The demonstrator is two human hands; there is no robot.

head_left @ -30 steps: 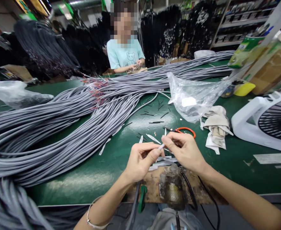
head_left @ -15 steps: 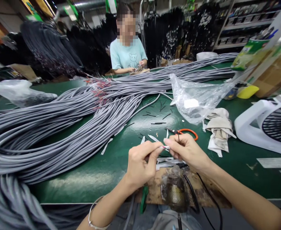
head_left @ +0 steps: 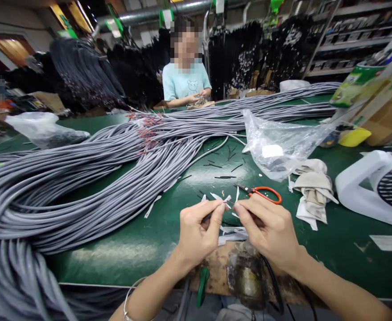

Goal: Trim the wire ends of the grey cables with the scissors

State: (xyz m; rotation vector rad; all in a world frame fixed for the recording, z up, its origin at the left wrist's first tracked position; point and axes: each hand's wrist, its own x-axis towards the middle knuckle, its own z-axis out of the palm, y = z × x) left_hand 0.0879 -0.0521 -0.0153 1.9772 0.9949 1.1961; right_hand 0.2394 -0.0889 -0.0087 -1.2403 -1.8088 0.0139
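Between thumb and forefinger, my left hand pinches a cable, whose end with small red and white wires sticks out toward the right. My right hand is closed in a pinch just to the right of that end. A thin dark strand seems to run between the two hands, but what the right fingers grip is too small to make out. Orange-handled cutters lie behind my right hand. White strips are scattered under and behind both hands.
A big bundle of grey cables covers the left of the green table. A clear plastic bag, a crumpled cloth and a white fan are at right. Near me sits a dirty metal fixture. A person works opposite.
My right hand has drawn back to the right, off the wire end it was touching, and turned its knuckles up. My left hand keeps its pinch. The view has shifted slightly.
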